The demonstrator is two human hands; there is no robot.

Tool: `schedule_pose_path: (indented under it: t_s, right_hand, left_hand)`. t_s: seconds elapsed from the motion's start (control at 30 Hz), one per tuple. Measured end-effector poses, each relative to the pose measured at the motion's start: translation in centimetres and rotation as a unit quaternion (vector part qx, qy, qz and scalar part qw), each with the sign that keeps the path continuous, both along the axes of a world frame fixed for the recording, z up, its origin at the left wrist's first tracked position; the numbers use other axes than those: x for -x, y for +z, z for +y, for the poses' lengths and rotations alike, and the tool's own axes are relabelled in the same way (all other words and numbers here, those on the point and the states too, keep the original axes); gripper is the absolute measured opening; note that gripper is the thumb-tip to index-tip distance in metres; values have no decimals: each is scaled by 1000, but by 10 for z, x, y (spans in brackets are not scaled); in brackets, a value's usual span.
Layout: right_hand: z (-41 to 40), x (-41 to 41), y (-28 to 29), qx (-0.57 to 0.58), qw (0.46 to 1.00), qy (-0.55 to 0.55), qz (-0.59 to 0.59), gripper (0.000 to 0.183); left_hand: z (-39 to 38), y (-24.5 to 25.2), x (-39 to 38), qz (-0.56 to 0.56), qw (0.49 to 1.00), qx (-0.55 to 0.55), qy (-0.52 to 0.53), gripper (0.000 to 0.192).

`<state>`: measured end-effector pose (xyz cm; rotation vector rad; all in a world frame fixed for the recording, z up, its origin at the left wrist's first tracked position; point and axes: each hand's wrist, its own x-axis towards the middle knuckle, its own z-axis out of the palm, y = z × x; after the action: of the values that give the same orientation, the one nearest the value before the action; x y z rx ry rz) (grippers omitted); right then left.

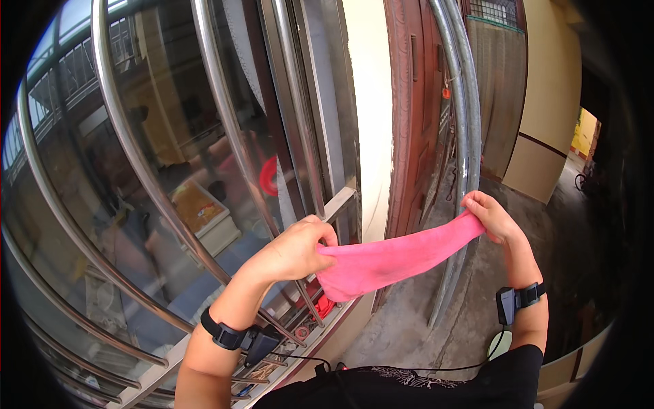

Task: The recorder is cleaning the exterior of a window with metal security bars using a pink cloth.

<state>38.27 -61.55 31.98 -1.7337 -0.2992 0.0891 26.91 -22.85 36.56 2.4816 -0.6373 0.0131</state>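
A pink cloth [393,266] is stretched between my two hands in front of me. My left hand [301,248] pinches its near left end, close to the metal window bars. The other end is gripped by my right hand [488,214], which is raised a little higher beside two grey metal pipes [462,128]. The cloth sags slightly, and its lower left corner hangs below my left hand.
Curved metal window bars [138,163] stand before glass on the left. Small items, among them a red thing [323,307], lie on the window ledge. A reddish-brown door [416,128] is ahead, above a concrete floor [403,327].
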Motion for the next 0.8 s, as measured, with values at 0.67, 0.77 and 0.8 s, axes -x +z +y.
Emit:
schedule_pose_path:
  t_s: [0.67, 0.77, 0.8]
  right_hand:
    - [-1, 9, -11, -39, 997, -21, 57, 31]
    - [-15, 13, -16, -89, 987, 117, 71, 29]
    - [-15, 15, -15, -91, 986, 119, 72, 29]
  left_hand:
    - [-12, -5, -18, -160, 942, 217, 198, 32]
    - [-6, -11, -24, -130, 949, 205, 202, 25]
    - [-1, -13, -28, -102, 957, 199, 187, 21]
